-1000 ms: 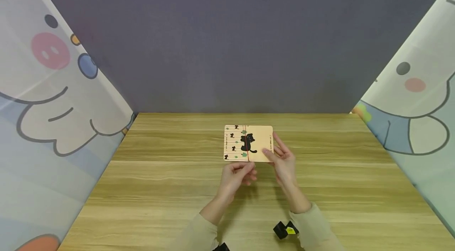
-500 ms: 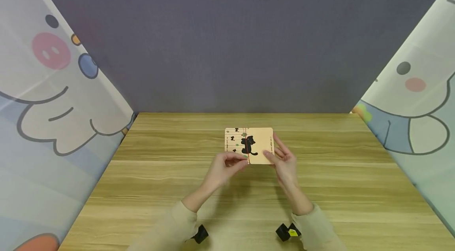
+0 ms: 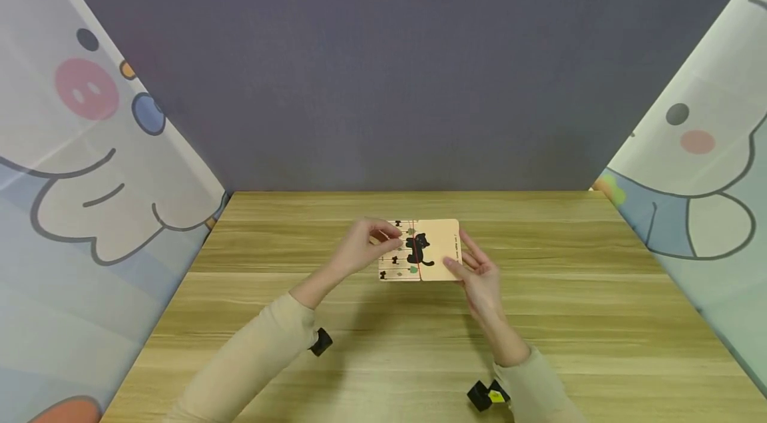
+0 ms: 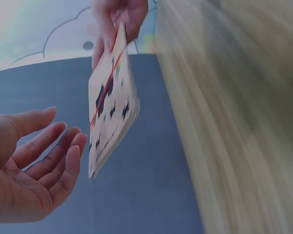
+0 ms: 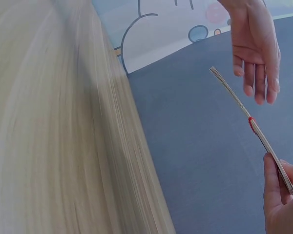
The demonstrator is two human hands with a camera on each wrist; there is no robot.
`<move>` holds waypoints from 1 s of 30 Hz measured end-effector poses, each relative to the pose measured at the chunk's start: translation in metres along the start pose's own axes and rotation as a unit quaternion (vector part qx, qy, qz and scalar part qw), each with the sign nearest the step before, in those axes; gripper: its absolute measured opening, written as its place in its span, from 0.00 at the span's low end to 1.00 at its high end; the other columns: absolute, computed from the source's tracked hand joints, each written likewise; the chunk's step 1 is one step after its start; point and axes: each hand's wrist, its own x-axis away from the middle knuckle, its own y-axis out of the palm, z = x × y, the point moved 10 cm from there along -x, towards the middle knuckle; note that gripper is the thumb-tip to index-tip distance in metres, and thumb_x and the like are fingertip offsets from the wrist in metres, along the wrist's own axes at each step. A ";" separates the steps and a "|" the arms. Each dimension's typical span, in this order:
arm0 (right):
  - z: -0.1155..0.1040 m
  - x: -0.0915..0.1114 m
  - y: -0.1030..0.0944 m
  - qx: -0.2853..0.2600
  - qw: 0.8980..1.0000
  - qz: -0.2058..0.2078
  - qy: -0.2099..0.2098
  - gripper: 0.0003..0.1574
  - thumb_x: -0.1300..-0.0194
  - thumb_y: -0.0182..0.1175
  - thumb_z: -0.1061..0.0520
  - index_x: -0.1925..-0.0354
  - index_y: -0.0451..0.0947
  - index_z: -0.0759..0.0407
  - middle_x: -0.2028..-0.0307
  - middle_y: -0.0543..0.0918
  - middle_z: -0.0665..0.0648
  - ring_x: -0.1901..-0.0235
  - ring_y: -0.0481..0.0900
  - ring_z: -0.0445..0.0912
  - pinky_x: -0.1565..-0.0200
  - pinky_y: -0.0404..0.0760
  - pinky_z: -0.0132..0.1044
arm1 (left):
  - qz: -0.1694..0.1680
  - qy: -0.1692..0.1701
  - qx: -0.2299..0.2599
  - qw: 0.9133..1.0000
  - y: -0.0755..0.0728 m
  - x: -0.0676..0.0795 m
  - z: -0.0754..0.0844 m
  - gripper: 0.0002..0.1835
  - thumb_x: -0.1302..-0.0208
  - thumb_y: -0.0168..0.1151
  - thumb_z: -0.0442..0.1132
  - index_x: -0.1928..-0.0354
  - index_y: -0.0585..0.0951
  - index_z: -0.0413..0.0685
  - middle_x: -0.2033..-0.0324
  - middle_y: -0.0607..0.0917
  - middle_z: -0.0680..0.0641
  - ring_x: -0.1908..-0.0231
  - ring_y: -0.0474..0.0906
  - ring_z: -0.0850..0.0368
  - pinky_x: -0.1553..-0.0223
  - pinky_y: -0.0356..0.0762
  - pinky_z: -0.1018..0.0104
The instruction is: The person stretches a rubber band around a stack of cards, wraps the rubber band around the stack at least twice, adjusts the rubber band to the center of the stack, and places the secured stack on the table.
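Note:
A small cat-print notebook (image 3: 442, 236) is held in the air over the table, striped on its left part and plain cream on its right. Around its middle runs a thin red band (image 4: 106, 87). My right hand (image 3: 482, 283) pinches the right end, thumb on the front and fingers behind. In the right wrist view the notebook (image 5: 232, 95) is seen edge-on as a thin stack of layers. My left hand (image 3: 362, 246) overlaps the striped end in the head view. The left wrist view shows that left hand (image 4: 36, 165) with loosely bent fingers, a gap between them and the notebook.
A wood-grain table (image 3: 569, 316) lies below both hands. Behind it stands a dark grey panel (image 3: 383, 76), with cartoon-printed panels (image 3: 677, 176) on both sides. Black wrist devices (image 3: 321, 342) hang at the sleeves.
My left hand has come off the notebook's lower edge by the red band and moved up and left over its striped end. The right hand still holds the notebook, now slightly lower in the view.

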 end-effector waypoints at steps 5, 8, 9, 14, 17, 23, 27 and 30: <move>0.000 0.001 0.001 -0.003 1.000 -0.012 -0.012 0.40 0.48 0.57 0.74 0.38 0.60 0.58 0.66 0.83 0.51 0.73 0.81 0.41 0.78 0.74 0.22 | 0.014 -0.026 -0.052 0.998 -0.014 -0.015 -0.002 0.09 0.45 0.62 0.35 0.63 0.81 0.38 0.67 0.83 0.46 0.70 0.78 0.58 0.72 0.75 0.71; 0.001 0.001 0.001 -0.004 0.999 -0.021 -0.026 0.40 0.49 0.59 0.73 0.38 0.61 0.57 0.65 0.83 0.52 0.72 0.81 0.42 0.80 0.72 0.21 | 0.022 -0.032 -0.086 0.996 -0.019 -0.024 -0.003 0.09 0.45 0.62 0.36 0.63 0.82 0.40 0.67 0.83 0.47 0.69 0.77 0.58 0.71 0.75 0.72; 0.010 -0.005 -0.002 -0.022 0.998 -0.039 -0.038 0.39 0.49 0.59 0.72 0.39 0.62 0.57 0.64 0.83 0.54 0.71 0.81 0.42 0.80 0.72 0.21 | 0.023 -0.030 -0.097 0.995 -0.020 -0.027 -0.003 0.09 0.46 0.63 0.37 0.63 0.82 0.41 0.67 0.83 0.47 0.68 0.77 0.58 0.70 0.76 0.72; 0.009 -0.005 -0.001 -0.027 0.998 -0.044 -0.041 0.39 0.49 0.59 0.72 0.39 0.63 0.57 0.63 0.83 0.55 0.70 0.81 0.44 0.76 0.76 0.23 | 0.015 -0.032 -0.127 0.991 -0.018 -0.036 -0.011 0.12 0.48 0.65 0.41 0.62 0.82 0.42 0.63 0.83 0.47 0.62 0.76 0.56 0.64 0.75 0.69; -0.001 0.002 0.003 -0.006 0.999 -0.026 -0.022 0.40 0.48 0.58 0.73 0.38 0.60 0.57 0.64 0.83 0.52 0.70 0.81 0.43 0.78 0.74 0.22 | 0.007 -0.029 -0.123 0.992 -0.012 -0.038 -0.017 0.14 0.49 0.66 0.42 0.63 0.82 0.42 0.64 0.83 0.47 0.63 0.76 0.57 0.64 0.75 0.69; -0.002 0.003 0.003 -0.005 1.000 -0.015 -0.005 0.40 0.47 0.56 0.75 0.38 0.60 0.57 0.65 0.83 0.51 0.71 0.81 0.42 0.86 0.63 0.19 | 0.002 -0.001 -0.089 0.996 -0.002 -0.039 -0.020 0.10 0.50 0.67 0.41 0.68 0.83 0.42 0.71 0.83 0.49 0.72 0.76 0.61 0.70 0.75 0.72; -0.002 0.004 0.003 -0.013 1.000 -0.008 -0.005 0.39 0.48 0.56 0.76 0.38 0.61 0.58 0.65 0.83 0.51 0.71 0.82 0.43 0.85 0.66 0.20 | 0.016 0.019 -0.062 0.998 0.000 -0.039 -0.021 0.08 0.50 0.67 0.38 0.70 0.83 0.41 0.73 0.83 0.50 0.75 0.76 0.62 0.73 0.75 0.73; -0.002 0.005 0.004 -0.021 1.000 -0.003 -0.009 0.39 0.49 0.56 0.76 0.39 0.63 0.58 0.65 0.83 0.52 0.70 0.82 0.44 0.82 0.72 0.21 | 0.023 0.030 -0.042 0.998 0.003 -0.038 -0.021 0.08 0.50 0.66 0.37 0.68 0.83 0.40 0.72 0.83 0.48 0.73 0.75 0.61 0.72 0.75 0.72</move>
